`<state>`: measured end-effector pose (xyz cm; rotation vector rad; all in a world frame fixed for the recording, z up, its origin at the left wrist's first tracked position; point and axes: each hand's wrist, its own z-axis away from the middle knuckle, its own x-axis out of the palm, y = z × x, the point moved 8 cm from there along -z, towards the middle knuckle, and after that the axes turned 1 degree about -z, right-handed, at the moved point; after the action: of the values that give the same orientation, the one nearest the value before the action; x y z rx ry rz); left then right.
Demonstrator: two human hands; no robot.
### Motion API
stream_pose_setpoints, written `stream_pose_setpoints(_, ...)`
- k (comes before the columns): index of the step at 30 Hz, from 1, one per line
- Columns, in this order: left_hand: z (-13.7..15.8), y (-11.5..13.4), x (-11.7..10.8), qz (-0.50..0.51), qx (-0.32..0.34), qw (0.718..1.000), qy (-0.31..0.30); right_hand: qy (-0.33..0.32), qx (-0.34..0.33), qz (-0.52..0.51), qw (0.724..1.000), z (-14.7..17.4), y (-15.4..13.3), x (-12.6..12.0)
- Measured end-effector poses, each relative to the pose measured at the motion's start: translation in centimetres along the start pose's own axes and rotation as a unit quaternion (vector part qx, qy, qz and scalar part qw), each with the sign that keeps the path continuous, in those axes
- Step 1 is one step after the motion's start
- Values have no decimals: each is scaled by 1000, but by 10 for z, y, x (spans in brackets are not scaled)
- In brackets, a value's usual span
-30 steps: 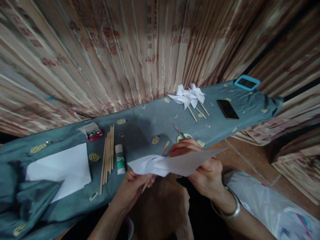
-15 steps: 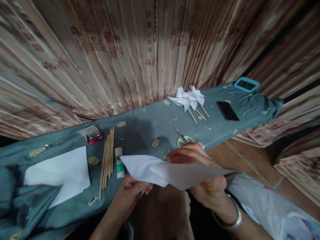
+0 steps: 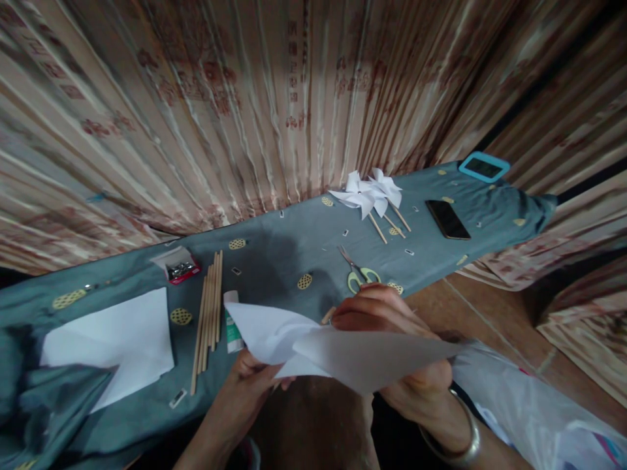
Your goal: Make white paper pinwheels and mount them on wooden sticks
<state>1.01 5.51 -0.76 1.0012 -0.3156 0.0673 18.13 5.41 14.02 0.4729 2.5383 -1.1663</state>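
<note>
A white paper pinwheel [image 3: 367, 359] is held low over the near edge of the table, its curled blades spread between my two hands. My left hand [image 3: 255, 378] is closed at its left underside; the paper covers the fingertips. Bent fingers of my right hand [image 3: 382, 313] reach behind the pinwheel near its middle, and a wide blade hides part of that hand. What its fingertips press on is hidden. Just past them lies a small wooden piece [image 3: 328, 316]. Green-handled scissors [image 3: 360, 274] rest beyond the right hand, and a glue stick [image 3: 232, 326] stands out beyond the left.
Several wooden sticks [image 3: 208, 320], a small open box of metal pins [image 3: 180, 266] and white paper sheets [image 3: 117, 339] lie on the left. Pinwheels on sticks [image 3: 365, 196], a phone [image 3: 447, 219] and a blue-framed device [image 3: 484, 167] lie right. A plastic bag [image 3: 519, 398] is at lower right.
The pinwheel has tilted and dropped slightly, showing more of its blades. My right hand has shifted a little down and right with it; my left hand stays nearly in place.
</note>
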Motion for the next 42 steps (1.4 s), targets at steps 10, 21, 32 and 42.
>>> stream_pose_setpoints(10, 3, 3, -1, -21, 8, 1000, 13, -10, -11, 10, 1000, -2, -3, 2)
stream_pose_setpoints(21, -5, -11, -12, -33, 47, 998, -15, -18, 14, -8, 1000, -1, 3, 2)
stream_pose_setpoints(32, -3, -4, -15, -68, 64, 995, -22, -13, -4, -22, 1000, -3, -1, 3)
stream_pose_setpoints(42, -4, 12, -11, -114, 114, 987, -27, 35, 239, -117, 963, 7, 56, 13)
